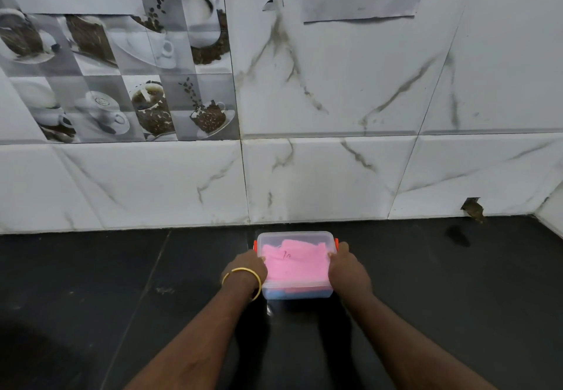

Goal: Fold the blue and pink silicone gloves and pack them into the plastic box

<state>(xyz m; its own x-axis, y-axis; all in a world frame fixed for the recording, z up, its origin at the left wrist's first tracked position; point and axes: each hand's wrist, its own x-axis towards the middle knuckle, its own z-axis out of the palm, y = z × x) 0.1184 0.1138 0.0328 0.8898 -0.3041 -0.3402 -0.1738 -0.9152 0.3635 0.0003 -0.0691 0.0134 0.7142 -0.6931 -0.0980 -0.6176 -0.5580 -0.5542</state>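
Sitting on the black stone counter at twelve o'clock from the person, near the marble-patterned wall tiles, the clear rectangular plastic box with orange side clips already has its lid on. The folded pink silicone glove shows through the top, and the blue silicone glove lies beneath it along the near wall. The box looks light and rigid, though its smooth walls could slip; the short ends by the clips are the sensible place to hold. The soft gloves should stay put inside. The left hand, with a gold bangle on its wrist, clasps the box's nine o'clock end; the right hand clasps the three o'clock end. Both forearms reach straight forward, thumbs on the lid edge.
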